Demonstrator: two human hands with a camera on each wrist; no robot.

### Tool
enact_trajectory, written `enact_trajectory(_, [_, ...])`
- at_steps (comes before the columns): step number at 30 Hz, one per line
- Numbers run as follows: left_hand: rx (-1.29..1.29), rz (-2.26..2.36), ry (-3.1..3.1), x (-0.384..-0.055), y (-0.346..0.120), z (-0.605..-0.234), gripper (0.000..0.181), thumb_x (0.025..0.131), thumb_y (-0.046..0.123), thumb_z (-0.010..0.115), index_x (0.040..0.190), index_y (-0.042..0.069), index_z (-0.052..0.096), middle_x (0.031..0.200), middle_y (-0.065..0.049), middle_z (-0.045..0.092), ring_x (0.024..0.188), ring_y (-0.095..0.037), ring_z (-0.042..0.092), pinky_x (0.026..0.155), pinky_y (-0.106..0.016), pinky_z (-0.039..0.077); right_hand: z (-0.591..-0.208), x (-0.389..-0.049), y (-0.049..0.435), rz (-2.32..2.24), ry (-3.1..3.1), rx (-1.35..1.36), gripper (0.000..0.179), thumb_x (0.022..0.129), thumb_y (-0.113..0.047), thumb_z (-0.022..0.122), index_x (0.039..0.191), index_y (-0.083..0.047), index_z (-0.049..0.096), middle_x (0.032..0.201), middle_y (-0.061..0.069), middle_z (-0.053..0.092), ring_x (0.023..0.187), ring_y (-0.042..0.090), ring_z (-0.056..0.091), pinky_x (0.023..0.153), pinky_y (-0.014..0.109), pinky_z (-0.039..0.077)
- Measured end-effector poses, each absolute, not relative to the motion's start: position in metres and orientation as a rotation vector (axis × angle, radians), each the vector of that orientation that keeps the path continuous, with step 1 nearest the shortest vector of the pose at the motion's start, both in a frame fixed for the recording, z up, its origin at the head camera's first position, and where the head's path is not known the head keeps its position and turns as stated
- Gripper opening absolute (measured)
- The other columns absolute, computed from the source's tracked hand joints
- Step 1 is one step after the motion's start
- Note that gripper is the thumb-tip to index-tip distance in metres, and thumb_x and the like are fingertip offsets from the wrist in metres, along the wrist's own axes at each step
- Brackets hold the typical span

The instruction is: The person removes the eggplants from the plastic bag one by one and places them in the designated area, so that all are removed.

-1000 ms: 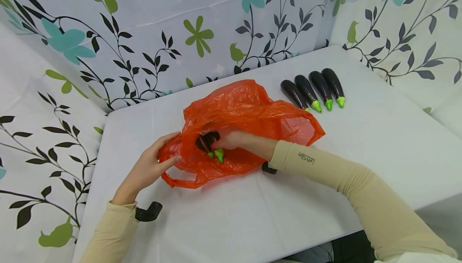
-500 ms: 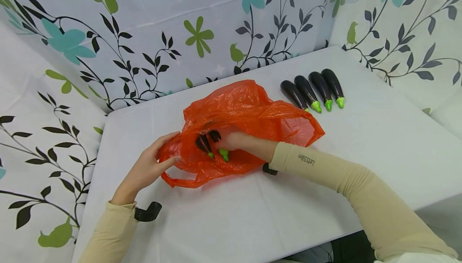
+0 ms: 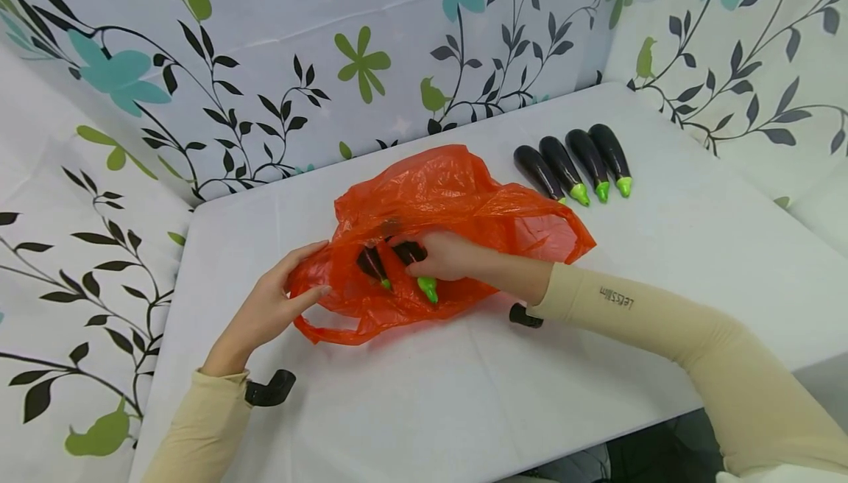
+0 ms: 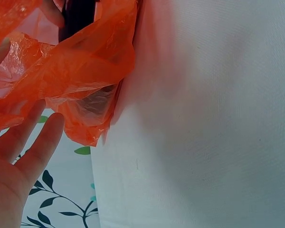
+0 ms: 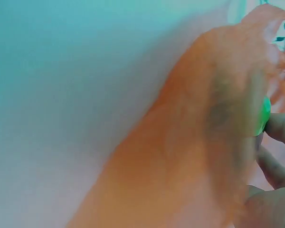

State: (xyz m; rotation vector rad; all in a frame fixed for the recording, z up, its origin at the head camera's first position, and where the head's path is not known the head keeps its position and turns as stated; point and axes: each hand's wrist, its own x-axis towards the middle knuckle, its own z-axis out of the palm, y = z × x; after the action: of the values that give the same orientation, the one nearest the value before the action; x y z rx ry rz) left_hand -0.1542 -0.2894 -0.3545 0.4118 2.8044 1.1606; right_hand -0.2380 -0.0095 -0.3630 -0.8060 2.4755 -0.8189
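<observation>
An orange-red plastic bag [image 3: 417, 188] lies on the white table with its mouth toward me. My right hand [image 3: 453, 255] is at the mouth and grips a dark purple eggplant [image 3: 428, 288] by its body, the bright green cap pointing down toward me. Just left of it inside the bag rests another eggplant [image 3: 373, 266]. At the bag's left rim my left hand [image 3: 268, 310] touches the plastic with thumb and fingers spread; its extended fingers [image 4: 40, 147] show in the left wrist view. The right wrist view is blurred, with the green cap [image 5: 263, 115] beside the fingertips.
Several eggplants [image 3: 583, 166] lie in a row at the back right of the white table [image 3: 397, 409], caps toward me. Behind and beside the table hangs a white cloth [image 3: 265, 12] printed with leaves, flowers and birds. A loose bag handle [image 3: 338, 336] lies near the left hand.
My right hand has drawn back to the right, bringing the gripped eggplant with it, away from the other one in the bag. The left hand and the bag have hardly moved.
</observation>
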Motion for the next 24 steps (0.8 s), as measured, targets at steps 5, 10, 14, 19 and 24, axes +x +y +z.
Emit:
enact_trajectory(5, [0.413, 1.154, 2.807, -0.154, -0.29, -0.354, 0.061, 0.086, 0.029, 0.064, 0.138, 0.036, 0.034, 0.139, 0.002, 0.042, 0.114, -0.019, 0.05, 0.082, -0.021, 0.05, -0.351, -0.225, 0.007, -0.895, 2.426, -0.883, 0.05, 0.085, -0.025, 0.065, 0.132, -0.033, 0.049, 0.13, -0.006, 0.05, 0.106, 0.014, 0.045, 0.085, 0.029, 0.046])
enact_trajectory(10, [0.419, 1.163, 2.799, -0.153, -0.29, -0.356, 0.06, 0.086, 0.03, 0.064, 0.139, 0.035, 0.034, 0.138, 0.001, 0.043, 0.113, -0.019, 0.051, 0.082, -0.017, 0.049, -0.346, -0.213, 0.024, -0.908, 2.374, -0.931, 0.052, 0.085, -0.026, 0.066, 0.133, -0.032, 0.048, 0.132, -0.006, 0.049, 0.111, 0.013, 0.045, 0.083, 0.026, 0.048])
enact_trajectory(14, [0.425, 1.162, 2.804, -0.153, -0.291, -0.357, 0.061, 0.086, 0.03, 0.064, 0.139, 0.035, 0.034, 0.138, 0.001, 0.043, 0.113, -0.019, 0.051, 0.081, -0.016, 0.049, -0.342, -0.201, 0.041, -0.944, 2.326, -0.968, 0.05, 0.085, -0.026, 0.065, 0.132, -0.035, 0.049, 0.132, -0.007, 0.047, 0.118, 0.011, 0.043, 0.088, 0.028, 0.048])
enact_trajectory(19, [0.438, 1.167, 2.816, -0.154, -0.291, -0.357, 0.06, 0.086, 0.029, 0.064, 0.138, 0.035, 0.035, 0.138, 0.002, 0.044, 0.111, -0.016, 0.051, 0.08, -0.015, 0.048, -0.332, -0.187, 0.06, -1.001, 2.285, -0.963, 0.048, 0.086, -0.025, 0.064, 0.128, -0.041, 0.049, 0.134, -0.009, 0.043, 0.12, 0.012, 0.042, 0.09, 0.031, 0.048])
enact_trajectory(24, [0.454, 1.178, 2.815, -0.154, -0.291, -0.356, 0.06, 0.086, 0.027, 0.064, 0.138, 0.033, 0.035, 0.137, 0.001, 0.044, 0.109, -0.015, 0.052, 0.08, -0.014, 0.048, -0.32, -0.175, 0.074, -1.069, 2.258, -1.01, 0.048, 0.085, -0.021, 0.063, 0.128, -0.04, 0.05, 0.136, -0.009, 0.042, 0.121, 0.013, 0.042, 0.088, 0.03, 0.049])
